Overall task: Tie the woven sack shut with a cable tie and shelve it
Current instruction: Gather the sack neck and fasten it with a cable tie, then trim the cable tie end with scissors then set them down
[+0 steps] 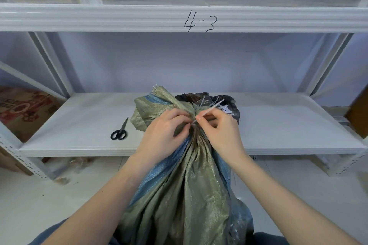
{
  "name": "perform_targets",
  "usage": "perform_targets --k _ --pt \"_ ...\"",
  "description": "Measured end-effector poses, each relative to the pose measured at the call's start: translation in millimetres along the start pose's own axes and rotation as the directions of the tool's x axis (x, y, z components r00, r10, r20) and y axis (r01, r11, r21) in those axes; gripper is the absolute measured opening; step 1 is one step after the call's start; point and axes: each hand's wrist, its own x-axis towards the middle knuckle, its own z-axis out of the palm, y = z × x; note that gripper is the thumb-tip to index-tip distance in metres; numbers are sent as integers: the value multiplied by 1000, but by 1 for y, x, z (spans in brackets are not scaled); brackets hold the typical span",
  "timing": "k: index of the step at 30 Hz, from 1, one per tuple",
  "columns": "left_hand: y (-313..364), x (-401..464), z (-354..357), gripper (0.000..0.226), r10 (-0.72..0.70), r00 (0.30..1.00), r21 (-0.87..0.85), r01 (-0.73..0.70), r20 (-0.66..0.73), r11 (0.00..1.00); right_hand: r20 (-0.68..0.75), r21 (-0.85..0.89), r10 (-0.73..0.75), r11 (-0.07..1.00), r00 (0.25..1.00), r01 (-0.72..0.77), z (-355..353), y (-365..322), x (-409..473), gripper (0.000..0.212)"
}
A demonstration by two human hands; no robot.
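Two hands working at sack (187, 195) neck, floor before shelf (288, 131) | left hand (163, 133) is clenching gathered neck | right hand (223, 131) is pinching tie (209, 110) tail | fabric soft, likely slippery: grip below tie.

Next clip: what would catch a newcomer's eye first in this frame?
Dead centre, the left hand and right hand pinch the gathered neck of an olive and blue woven sack, the right one holding a pale cable tie. Black-handled scissors lie on the white lower shelf to the left, and "4-3" is handwritten on the shelf edge above.
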Motion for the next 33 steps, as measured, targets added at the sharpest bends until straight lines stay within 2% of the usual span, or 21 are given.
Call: perform_targets --k 3,6,11,16,19,23,29,33 --pt "-3 0 -1 24 -6 1000 24 5 15 1000 4 22 -7 1000 1000 7 -3 -2 1 12" --pt "-4 1 -6 35 -31 1000 21 31 2 999 -18 26 -65 997 998 66 -7 -7 3 26" --pt "-10 0 -21 36 -79 996 14 80 -46 997 -75 -49 -197 980 978 193 -15 -24 9 48" --pt "-20 1 -47 40 -116 989 24 119 -94 993 -105 -145 -387 917 916 371 -19 -57 13 39" --pt "-38 -2 -69 40 -119 985 75 129 -123 989 -13 -145 -454 882 891 448 -6 -77 14 30" --pt "-71 -17 -97 41 -168 972 159 194 -164 968 181 -159 -492 840 852 519 35 -88 14 33" --pt "-136 -59 -110 53 -334 935 246 354 -121 902 345 -134 -476 828 809 544 112 -82 18 37" --pt "-173 -80 -93 56 -399 913 273 406 -84 872 453 -96 -460 827 764 555 164 -72 24 40"
